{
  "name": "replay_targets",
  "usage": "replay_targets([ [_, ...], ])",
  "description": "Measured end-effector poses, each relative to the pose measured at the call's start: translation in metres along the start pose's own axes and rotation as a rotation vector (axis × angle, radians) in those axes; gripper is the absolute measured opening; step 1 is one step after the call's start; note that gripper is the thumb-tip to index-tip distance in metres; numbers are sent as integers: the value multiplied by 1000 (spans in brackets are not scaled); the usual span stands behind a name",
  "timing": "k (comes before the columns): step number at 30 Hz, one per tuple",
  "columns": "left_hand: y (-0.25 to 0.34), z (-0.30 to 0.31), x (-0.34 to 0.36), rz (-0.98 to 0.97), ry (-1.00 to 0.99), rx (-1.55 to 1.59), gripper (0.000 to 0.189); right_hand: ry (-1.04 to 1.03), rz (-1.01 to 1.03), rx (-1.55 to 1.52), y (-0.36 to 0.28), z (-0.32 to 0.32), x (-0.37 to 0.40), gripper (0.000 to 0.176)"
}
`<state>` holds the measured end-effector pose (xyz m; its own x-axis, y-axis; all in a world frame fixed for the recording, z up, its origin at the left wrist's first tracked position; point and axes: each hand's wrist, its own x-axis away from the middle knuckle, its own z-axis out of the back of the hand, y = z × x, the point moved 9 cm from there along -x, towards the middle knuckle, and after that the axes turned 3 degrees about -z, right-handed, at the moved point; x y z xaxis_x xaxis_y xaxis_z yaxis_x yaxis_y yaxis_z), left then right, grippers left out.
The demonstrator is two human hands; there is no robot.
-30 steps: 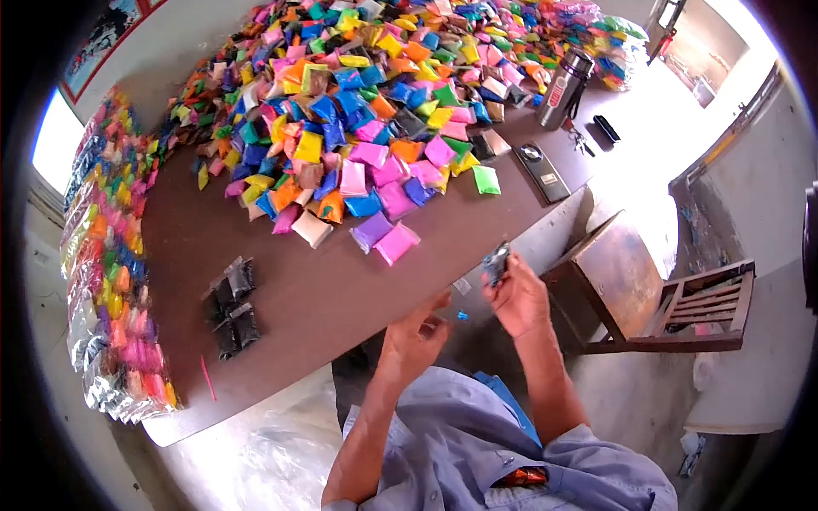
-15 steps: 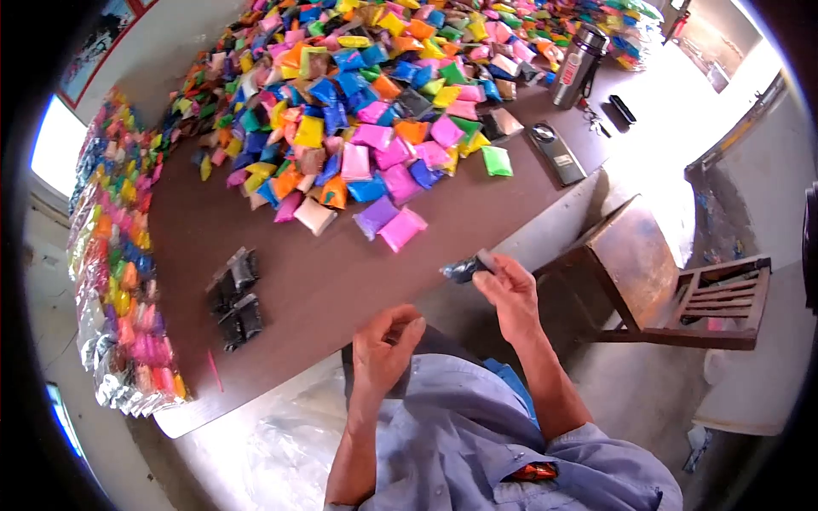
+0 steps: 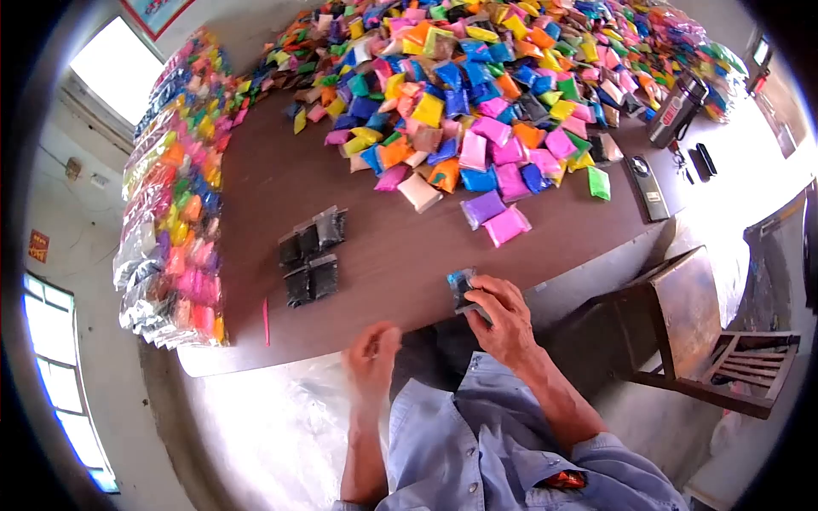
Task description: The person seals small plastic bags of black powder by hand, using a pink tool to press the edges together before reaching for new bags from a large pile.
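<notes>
My right hand (image 3: 501,317) pinches a small black packet (image 3: 461,288) in clear wrap, at the table's front edge. My left hand (image 3: 372,353) is smeared by motion, just off the same edge; its fingers are curled and what they hold, if anything, cannot be made out. Several black packets (image 3: 309,257) lie grouped flat on the brown table (image 3: 383,247), left of centre. Beyond my hands, a purple packet (image 3: 483,209) and a pink packet (image 3: 507,226) lie at the near edge of a large heap of coloured packets (image 3: 477,102).
Filled clear bags (image 3: 175,247) are stacked along the table's left side. A pink stick (image 3: 266,322) lies near the front left. At the right are a steel flask (image 3: 677,111), a phone (image 3: 648,189), keys and a black case (image 3: 705,160). A wooden chair (image 3: 699,341) stands right.
The view has shifted, so the table's things appear lower or farther right. My right hand has brought its packet over the table edge and turned it more upright. My left hand has blurred.
</notes>
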<state>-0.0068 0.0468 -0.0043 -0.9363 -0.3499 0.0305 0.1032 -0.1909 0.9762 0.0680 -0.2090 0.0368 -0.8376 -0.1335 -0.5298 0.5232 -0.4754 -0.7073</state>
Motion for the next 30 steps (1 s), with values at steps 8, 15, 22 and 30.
replay_targets([
  [8,23,164,-7,-212,517,-679,17,-65,128,159,-6,-9,3,30],
  [15,17,220,-41,-264,638,-1079,28,-122,110,123,-8,-6,-3,28],
  [22,-13,237,-64,-140,451,-1071,16,-67,53,104,2,-7,-8,28],
  [30,-24,248,-73,-248,242,-1307,9,-8,-4,141,6,-5,-16,31],
])
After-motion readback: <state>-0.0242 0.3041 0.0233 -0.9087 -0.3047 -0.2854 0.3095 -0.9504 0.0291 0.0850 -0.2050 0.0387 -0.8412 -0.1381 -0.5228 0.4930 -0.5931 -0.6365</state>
